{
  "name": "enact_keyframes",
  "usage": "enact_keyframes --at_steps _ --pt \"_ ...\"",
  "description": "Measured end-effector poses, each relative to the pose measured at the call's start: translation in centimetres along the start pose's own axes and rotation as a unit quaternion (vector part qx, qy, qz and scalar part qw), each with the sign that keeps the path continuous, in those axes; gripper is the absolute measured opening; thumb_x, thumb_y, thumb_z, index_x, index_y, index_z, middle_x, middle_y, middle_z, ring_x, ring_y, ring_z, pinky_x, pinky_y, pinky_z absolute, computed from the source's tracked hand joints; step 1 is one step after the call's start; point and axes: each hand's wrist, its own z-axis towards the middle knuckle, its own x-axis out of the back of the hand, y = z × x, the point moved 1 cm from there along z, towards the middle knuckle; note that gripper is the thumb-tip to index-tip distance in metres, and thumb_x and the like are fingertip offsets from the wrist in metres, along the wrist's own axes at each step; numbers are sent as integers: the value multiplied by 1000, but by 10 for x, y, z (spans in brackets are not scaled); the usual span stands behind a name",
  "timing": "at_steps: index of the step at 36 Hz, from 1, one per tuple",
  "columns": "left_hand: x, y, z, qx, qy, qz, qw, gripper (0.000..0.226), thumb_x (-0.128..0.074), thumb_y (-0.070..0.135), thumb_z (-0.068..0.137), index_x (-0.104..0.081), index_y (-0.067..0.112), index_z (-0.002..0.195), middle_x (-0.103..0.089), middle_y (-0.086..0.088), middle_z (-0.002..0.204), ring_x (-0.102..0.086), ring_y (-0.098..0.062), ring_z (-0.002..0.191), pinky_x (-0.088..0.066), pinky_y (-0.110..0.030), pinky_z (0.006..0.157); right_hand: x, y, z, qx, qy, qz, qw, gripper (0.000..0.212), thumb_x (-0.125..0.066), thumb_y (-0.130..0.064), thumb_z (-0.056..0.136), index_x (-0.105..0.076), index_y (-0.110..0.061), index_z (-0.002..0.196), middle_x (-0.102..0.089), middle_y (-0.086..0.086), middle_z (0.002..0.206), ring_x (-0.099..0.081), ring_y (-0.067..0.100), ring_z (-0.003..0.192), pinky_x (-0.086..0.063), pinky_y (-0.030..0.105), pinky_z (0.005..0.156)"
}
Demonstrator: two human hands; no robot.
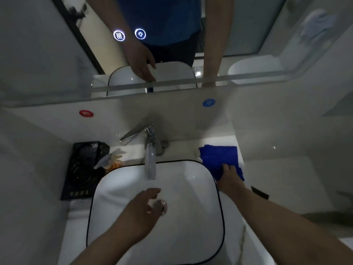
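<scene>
Holding what, exactly, was the right hand point(230, 176)? asked the first.

The blue cloth point(219, 157), said the second. Its grip was closed on the near end, fingers curled down into the fabric, which bunched a little under them. The cloth lay on the table point(183, 150), just beside the right rim of the basin point(191, 217) and to the right of the faucet point(150, 159).

And the left hand point(145, 205)?

Its grip was open and held nothing. It hung over the basin with loosely curved fingers, close to the drain point(162, 206). Whether it touched the drain I could not tell.

Why were things placed like that?

My guess is that the cloth sat on the table so the right hand could seize it without crossing the bowl, while the left hovered over the part about to be wiped.

Which way did the cloth run?

It lay flat and folded, roughly a rectangle. Its long axis ran from the back wall toward the person, alongside the basin's right rim, slanting slightly rightward at the near end. The far edge pointed at the wall below the mirror point(172, 54), and the near corner lay under the hand.

Anything opposite?

A dark glossy thing point(84, 169), maybe a bag or a tray, lay on the table left of the basin, well apart from both hands.
</scene>
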Motion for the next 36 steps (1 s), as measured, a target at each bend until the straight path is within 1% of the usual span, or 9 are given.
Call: enact_keyframes --at_steps 7,12,15,20,26,29,32,34,36 --pt "-6 9 6 11 -33 -6 999 35 -62 39 107 -56 47 140 -69 21 114 -70 1 89 -50 -9 67 16 6 12 -43 34 88 995 30 -63 -27 101 -61 -5 121 -64 15 121 -64 34 106 -56 41 98" --pt "-2 18 8 6 -48 -44 998 32 -61 38 107 -56 48 137 -73 18 105 -69 12 85 -49 -8 57 54 17 -4 -60 160 162 972 43 -58 -42 99 -70 -1 105 -68 26 102 -67 42 97 -54 40 85" --pt "1 22 7 3 -59 -53 997 30 -60 41 107 -56 50 136 -71 19 108 -67 16 86 -48 -5 55 75 25 -28 -37 195 252 947 42 -49 -44 93 -66 -6 90 -70 20 89 -67 41 86 -55 45 79" --pt "6 26 3 9 -68 -70 995 21 -59 48 104 -60 55 123 -71 21 107 -68 15 85 -48 -6 53 106 22 -78 -45 182 325 927 40 -42 -46 87 -61 -11 86 -69 11 82 -62 25 74 -43 33 62" --pt "17 36 -9 -19 -68 -120 990 23 -61 53 102 -62 52 126 -68 23 123 -70 12 87 -50 -9 66 127 -14 -152 37 189 356 914 29 -45 -42 86 -46 -17 71 -46 -15 52 -46 13 54 -38 36 58" --pt "21 37 -19 -17 -86 -188 978 49 -63 64 100 -57 46 145 -59 20 143 -71 4 102 -56 -13 78 120 -43 -182 65 153 393 904 25 -41 -45 81 -45 -24 66 -48 -17 50 -45 1 45 -34 34 56" --pt "24 34 -32 4 -147 -316 937 72 -68 71 91 -43 47 154 -56 12 151 -69 -15 124 -64 -36 92 91 -71 -193 71 62 401 911 22 -39 -39 78 -51 -25 67 -57 -7 65 -52 12 66 -37 36 64" --pt "22 28 -39 28 -179 -384 905 70 -76 65 87 -47 46 148 -64 7 145 -72 -23 123 -66 -43 91 60 -87 -194 69 -5 388 919 27 -45 -33 91 -59 -19 72 -67 1 75 -59 22 76 -45 38 71" --pt "15 19 -45 69 -148 -376 912 62 -82 56 90 -51 42 142 -71 5 135 -76 -24 114 -68 -41 83 23 -98 -192 11 -89 432 897 36 -51 -24 106 -70 -19 75 -76 7 82 -72 25 80 -56 43 79"
